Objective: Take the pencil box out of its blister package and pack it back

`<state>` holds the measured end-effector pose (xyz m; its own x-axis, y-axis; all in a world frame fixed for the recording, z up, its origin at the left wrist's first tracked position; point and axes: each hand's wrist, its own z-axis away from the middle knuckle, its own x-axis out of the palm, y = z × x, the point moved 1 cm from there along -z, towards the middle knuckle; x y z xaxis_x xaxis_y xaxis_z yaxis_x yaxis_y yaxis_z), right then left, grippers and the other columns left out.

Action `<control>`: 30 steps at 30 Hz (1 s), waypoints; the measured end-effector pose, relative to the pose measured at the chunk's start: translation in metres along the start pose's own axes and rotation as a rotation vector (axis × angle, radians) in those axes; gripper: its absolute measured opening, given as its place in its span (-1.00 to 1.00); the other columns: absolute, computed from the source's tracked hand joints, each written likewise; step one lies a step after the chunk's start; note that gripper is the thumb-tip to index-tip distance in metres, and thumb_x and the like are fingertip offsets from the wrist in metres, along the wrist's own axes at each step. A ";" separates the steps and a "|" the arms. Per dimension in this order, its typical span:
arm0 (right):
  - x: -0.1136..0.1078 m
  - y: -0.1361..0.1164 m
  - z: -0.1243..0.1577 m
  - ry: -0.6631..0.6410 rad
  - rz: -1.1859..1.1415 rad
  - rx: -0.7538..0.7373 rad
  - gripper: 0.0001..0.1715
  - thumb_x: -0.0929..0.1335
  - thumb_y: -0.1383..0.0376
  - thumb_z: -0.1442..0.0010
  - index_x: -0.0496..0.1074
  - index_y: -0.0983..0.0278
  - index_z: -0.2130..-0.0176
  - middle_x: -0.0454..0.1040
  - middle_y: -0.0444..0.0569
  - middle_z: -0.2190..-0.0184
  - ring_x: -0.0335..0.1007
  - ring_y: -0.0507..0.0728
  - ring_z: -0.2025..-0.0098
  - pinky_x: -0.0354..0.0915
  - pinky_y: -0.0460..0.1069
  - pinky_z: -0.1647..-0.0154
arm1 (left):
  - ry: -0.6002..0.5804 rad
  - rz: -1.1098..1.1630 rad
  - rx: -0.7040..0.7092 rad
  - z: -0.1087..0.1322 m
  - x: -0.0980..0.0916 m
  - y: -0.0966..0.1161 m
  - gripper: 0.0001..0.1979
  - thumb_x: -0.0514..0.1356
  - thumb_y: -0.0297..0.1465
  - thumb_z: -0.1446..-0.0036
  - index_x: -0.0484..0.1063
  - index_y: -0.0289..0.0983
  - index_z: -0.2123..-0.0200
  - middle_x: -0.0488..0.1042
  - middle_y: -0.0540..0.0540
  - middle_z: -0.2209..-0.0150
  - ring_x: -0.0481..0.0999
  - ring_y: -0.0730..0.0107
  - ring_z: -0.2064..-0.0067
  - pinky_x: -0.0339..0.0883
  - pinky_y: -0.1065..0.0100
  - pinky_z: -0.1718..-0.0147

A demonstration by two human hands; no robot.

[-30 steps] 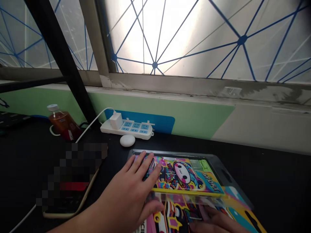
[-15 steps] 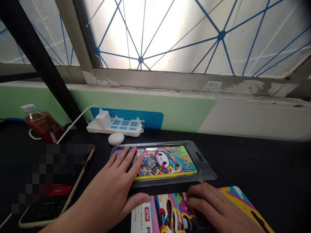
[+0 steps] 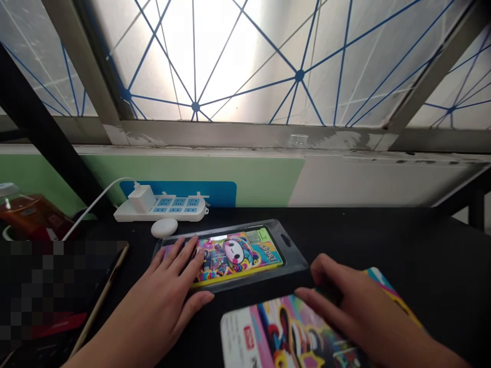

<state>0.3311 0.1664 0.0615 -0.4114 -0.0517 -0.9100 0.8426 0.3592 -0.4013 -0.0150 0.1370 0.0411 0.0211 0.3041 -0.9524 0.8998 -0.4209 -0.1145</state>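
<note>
A colourful pencil case (image 3: 238, 253) with a cartoon figure and the word SPORT lies in a clear plastic tray (image 3: 293, 255) on the black table. My left hand (image 3: 169, 286) rests spread over the left end of the case, its fingers flat and its thumb out to the side. Nearer to me, a printed card (image 3: 284, 327) with a white left edge lies at a slant. Over its right part is my right hand (image 3: 345, 301), thumb and forefinger bent around the upper edge; its other fingers are hidden.
Behind the tray stand a white power strip (image 3: 180, 208) with a plugged-in charger (image 3: 141, 198) and a white oval object (image 3: 164, 228). To the left are a bottle of brown drink (image 3: 36, 214) and a phone, partly blurred, with a tan edge (image 3: 100, 301).
The view has swung to the right. My right hand has shifted right and up, its fingers more raised, and the card is turned and moved a little right. My left hand stays on the case.
</note>
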 end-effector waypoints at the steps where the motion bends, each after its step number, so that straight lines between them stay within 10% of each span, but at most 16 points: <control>1: -0.007 0.011 -0.005 -0.043 -0.010 0.053 -0.53 0.32 -0.16 -0.29 0.35 0.14 0.35 0.50 -0.13 0.51 0.41 0.12 0.51 0.25 -0.01 0.48 | -0.008 0.005 0.007 0.000 -0.001 0.001 -0.41 -0.09 -0.02 -0.48 0.38 -0.21 -0.33 0.20 -0.22 -0.42 0.31 -0.24 -0.36 0.43 -0.24 -0.14; 9: -0.028 0.083 -0.032 -0.254 -0.063 0.179 -0.32 0.30 -0.28 -0.25 0.33 0.20 0.51 0.35 -0.19 0.56 0.24 0.06 0.49 0.10 -0.06 0.50 | 0.036 0.020 0.167 0.000 -0.010 0.007 -0.54 0.03 -0.09 -0.45 0.47 -0.17 -0.21 0.29 -0.16 -0.37 0.41 -0.17 -0.30 0.52 -0.18 -0.06; 30: -0.054 0.093 -0.038 -0.091 -0.002 0.251 -0.31 0.33 -0.32 -0.17 0.52 0.20 0.49 0.47 -0.12 0.54 0.35 0.10 0.46 0.17 -0.03 0.47 | 0.059 0.036 0.192 0.005 -0.006 0.003 -0.57 0.04 -0.08 -0.45 0.49 -0.16 -0.18 0.33 -0.15 -0.37 0.44 -0.16 -0.30 0.53 -0.21 -0.06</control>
<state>0.4188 0.2385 0.0774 -0.3895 -0.1394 -0.9104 0.9064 0.1175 -0.4058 -0.0141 0.1297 0.0446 0.0818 0.3332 -0.9393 0.7988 -0.5855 -0.1381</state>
